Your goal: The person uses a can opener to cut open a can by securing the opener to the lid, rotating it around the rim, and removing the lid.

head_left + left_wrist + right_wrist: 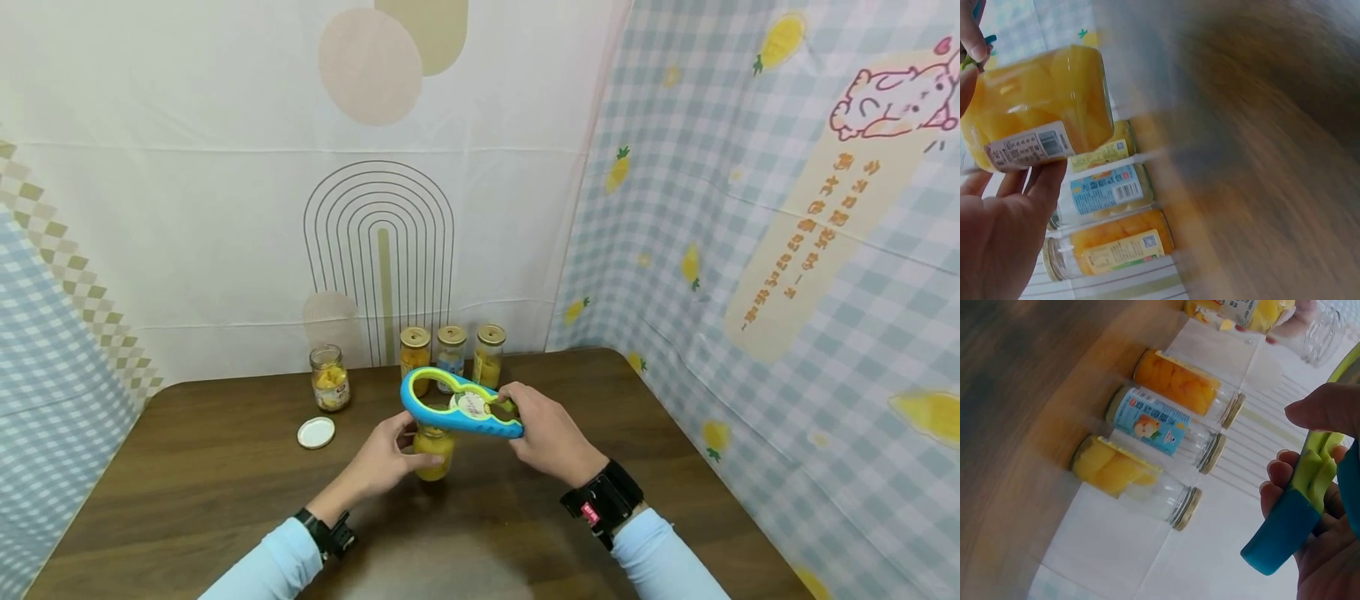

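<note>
My left hand [386, 457] grips a glass jar of yellow fruit [433, 454], its thumb along the near side. A pale label with a barcode shows on this jar [1038, 115] in the left wrist view, with my left fingers [1029, 181] around it. My right hand [551, 429] holds a blue and green jar opener [461, 423] by its handle end. In the head view the opener's wide loop overlaps the jar's top, which it hides. The right wrist view shows the thumb and fingers of my right hand [1329, 506] curled around the handles.
Behind the opener stand three lidded jars: orange fruit [415, 342], a blue-labelled jar [451, 343] and yellow fruit [489, 354]. An open jar of yellow fruit [330, 383] is at the back left, with a white lid [316, 432] lying before it on the wooden table [187, 483]. Curtains hang behind.
</note>
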Action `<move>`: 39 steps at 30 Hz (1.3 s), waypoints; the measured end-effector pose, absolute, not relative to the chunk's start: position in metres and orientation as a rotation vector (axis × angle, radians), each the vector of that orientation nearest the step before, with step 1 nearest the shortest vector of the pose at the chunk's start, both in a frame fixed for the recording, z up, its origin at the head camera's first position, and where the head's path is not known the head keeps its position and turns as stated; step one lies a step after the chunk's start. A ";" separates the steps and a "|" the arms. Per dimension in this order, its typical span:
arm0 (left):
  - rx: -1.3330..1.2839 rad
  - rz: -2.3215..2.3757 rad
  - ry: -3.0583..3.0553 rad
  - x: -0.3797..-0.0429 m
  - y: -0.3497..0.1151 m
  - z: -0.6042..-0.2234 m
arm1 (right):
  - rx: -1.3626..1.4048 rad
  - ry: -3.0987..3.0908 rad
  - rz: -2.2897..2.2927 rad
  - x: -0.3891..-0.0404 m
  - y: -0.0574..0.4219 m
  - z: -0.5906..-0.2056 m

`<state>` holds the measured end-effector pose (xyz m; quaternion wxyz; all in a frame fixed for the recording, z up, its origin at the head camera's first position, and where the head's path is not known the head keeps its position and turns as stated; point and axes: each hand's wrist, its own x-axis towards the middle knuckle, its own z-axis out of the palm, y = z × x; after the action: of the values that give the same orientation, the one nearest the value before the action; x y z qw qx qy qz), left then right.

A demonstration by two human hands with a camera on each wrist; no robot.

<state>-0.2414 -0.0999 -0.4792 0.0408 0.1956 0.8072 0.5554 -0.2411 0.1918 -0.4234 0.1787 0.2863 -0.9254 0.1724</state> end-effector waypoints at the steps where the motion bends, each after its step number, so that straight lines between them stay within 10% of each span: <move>1: 0.574 1.712 2.492 -0.241 -0.101 -0.479 | 0.794 -2.617 0.487 -0.241 0.194 -0.425; 39: -0.138 1.756 2.871 -0.289 -0.118 -0.487 | 0.672 -2.647 0.540 -0.238 0.213 -0.437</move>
<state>-0.2893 -0.1177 -0.4866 -0.1129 -0.0407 0.8469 0.5180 -0.2378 0.2127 -0.4369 0.1779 0.2374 -0.9357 0.1910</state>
